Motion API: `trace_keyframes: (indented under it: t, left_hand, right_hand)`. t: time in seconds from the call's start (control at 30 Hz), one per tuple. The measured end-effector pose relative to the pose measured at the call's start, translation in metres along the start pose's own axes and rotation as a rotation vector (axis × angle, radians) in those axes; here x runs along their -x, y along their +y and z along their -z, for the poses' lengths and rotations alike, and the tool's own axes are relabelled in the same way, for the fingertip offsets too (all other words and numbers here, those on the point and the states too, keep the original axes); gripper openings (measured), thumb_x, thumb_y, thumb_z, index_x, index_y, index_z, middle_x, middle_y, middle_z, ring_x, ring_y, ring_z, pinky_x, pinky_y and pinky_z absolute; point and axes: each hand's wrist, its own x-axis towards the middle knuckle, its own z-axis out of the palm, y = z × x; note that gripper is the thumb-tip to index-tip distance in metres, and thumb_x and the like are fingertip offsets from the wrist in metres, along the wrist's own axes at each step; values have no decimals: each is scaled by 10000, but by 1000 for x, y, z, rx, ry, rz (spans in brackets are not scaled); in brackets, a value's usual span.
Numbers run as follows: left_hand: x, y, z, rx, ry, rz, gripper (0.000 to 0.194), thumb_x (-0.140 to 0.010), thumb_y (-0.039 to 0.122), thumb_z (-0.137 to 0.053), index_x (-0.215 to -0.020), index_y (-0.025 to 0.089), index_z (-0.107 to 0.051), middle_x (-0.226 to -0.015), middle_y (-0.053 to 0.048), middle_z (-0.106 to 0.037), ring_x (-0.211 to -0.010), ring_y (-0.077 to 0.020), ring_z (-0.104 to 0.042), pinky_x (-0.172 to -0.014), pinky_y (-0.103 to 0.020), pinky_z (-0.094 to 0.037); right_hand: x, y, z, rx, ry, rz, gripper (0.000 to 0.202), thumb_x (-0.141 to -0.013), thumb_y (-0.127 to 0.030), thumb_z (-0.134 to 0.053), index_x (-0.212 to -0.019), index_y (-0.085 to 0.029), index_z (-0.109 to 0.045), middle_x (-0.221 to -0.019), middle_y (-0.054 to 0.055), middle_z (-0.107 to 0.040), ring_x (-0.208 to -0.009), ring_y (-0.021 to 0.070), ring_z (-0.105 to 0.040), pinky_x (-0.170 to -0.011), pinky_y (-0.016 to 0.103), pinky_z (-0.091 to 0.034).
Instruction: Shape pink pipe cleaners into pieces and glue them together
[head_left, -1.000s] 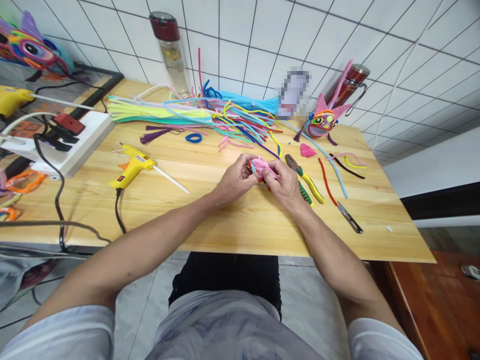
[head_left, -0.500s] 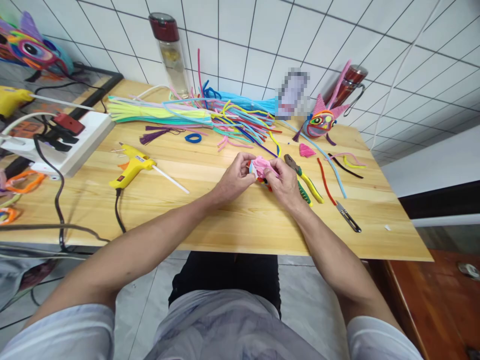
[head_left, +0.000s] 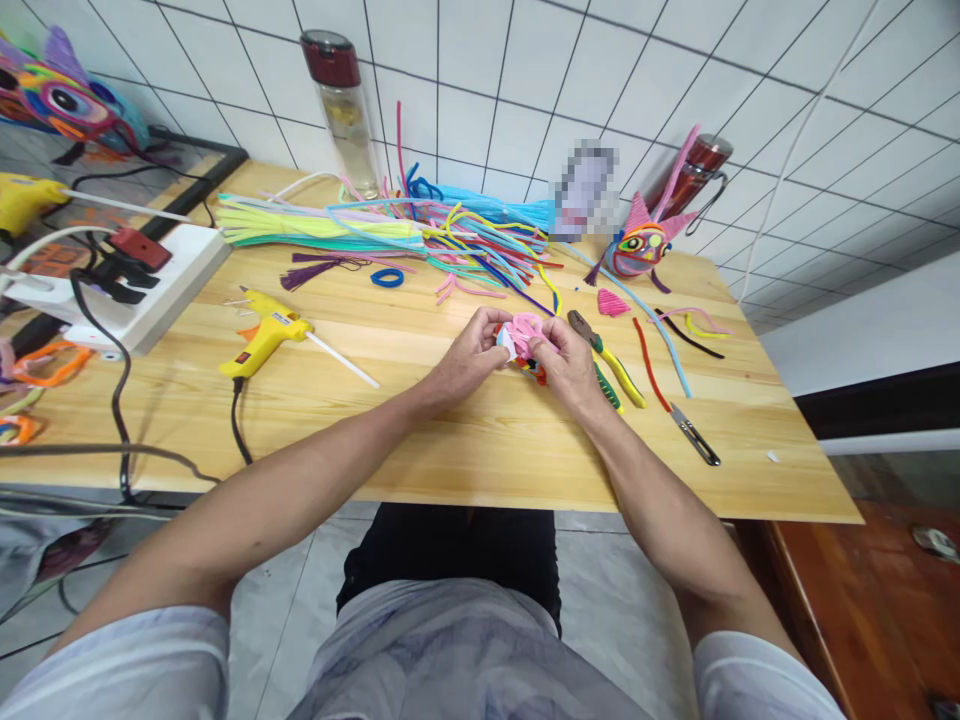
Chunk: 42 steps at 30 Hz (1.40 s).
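Between my two hands, over the middle of the table, is a small pipe-cleaner craft piece (head_left: pixel 526 330), pink on top with red, blue and white parts below. My left hand (head_left: pixel 478 345) pinches its left side, near a white patch. My right hand (head_left: pixel 564 358) grips it from the right, thumb and fingers closed on the pink part. Fingers cover much of the piece. Just right of my right hand lie pliers (head_left: pixel 616 370) with green and yellow handles. A yellow glue gun (head_left: pixel 264 335) with a white glue stick rests to the left of my left hand.
Bundles of coloured pipe cleaners (head_left: pixel 322 225) lie along the back. A finished-looking fish-like figure (head_left: pixel 639 248) stands at back right by a red flask (head_left: pixel 697 170). Thread snips (head_left: pixel 696 435) lie at right, a power strip (head_left: pixel 161 285) at left. A clear bottle (head_left: pixel 345 125) stands by the wall.
The pink part of the craft piece has turned slightly between my fingers, showing more of its looped strands and the white patch. Both hands stay in nearly the same place.
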Motion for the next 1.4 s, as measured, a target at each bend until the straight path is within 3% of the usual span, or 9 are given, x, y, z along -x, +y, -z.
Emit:
trace_keyframes:
  t: [0.27, 0.53, 0.9, 1.27, 1.4]
  left_hand:
    - [4, 4, -1, -24, -19, -12, 518, -867, 537, -807, -1162, 203, -545, -1058, -44, -729, -840, -129, -670, -771, -269, -510]
    - [5, 0, -4, -62, -32, -34, 470, -906, 529, -775, -1161, 189, -573, -1052, -46, -737, -911, -153, -699, -823, -284, -535]
    - [2, 4, -4, -29, -14, 25, 317, -892, 356, -741, -1113, 203, -574, -912, 4, -715, -781, -122, -660, -736, -250, -510]
    - [-1, 3, -2, 31, 13, 59, 299, -833, 268, -708, -1086, 200, -564, -856, 20, -713, -707, -119, -659, -684, -249, -520]
    - [-2, 2, 0, 36, 17, 58, 297, -837, 275, -710, -1074, 203, -545, -861, 13, -720, -714, -128, -668, -689, -259, -533]
  right_hand:
    - [2, 0, 2, 168, -64, 175, 342, -948, -563, -660, -845, -247, -579, -743, -6, -565, -748, 194, -522, -698, 333, -437]
    - [-1, 6, -6, 202, 61, 313, 323, -1009, -527, -568, -867, -246, -641, -798, 41, -625, -783, 222, -586, -790, 373, -495]
    - [1, 4, -5, 87, 25, 90, 339, -981, -542, -631, -830, -241, -599, -714, -24, -504, -674, 168, -450, -651, 320, -387]
    - [-1, 10, -8, -185, 9, -72, 312, -918, -535, -694, -946, -224, -693, -809, -15, -655, -729, 165, -578, -726, 319, -506]
    - [-4, 9, -8, -312, 9, -147, 321, -896, -542, -704, -942, -225, -681, -796, -5, -667, -704, 169, -577, -661, 308, -497]
